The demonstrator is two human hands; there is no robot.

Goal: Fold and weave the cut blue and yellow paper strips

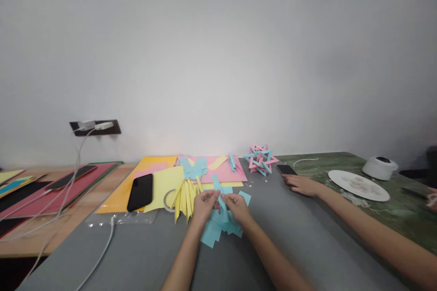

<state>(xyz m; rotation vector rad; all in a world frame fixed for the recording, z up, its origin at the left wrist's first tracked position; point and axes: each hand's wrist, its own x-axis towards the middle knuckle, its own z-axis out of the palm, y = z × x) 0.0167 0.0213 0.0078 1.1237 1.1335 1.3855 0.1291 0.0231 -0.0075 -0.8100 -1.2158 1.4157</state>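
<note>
A strip of light blue paper [216,182] stands upright between my two hands. My left hand [205,204] pinches its left edge, and my right hand [236,205] pinches the right edge, with the fingertips close together. Beneath my hands lies a loose pile of blue paper pieces [211,232] on the grey table. Just left of my left hand is a bundle of folded yellow paper strips [184,200], partly over a tape roll [168,200].
Behind are pink sheets [239,173], a yellow sheet [167,182] and a black phone [140,192]. A pink and blue paper star [261,160] stands back right. Another person's hand [300,185] rests near a phone [286,170]. A white plate [358,185] and white cable [102,254] lie farther out.
</note>
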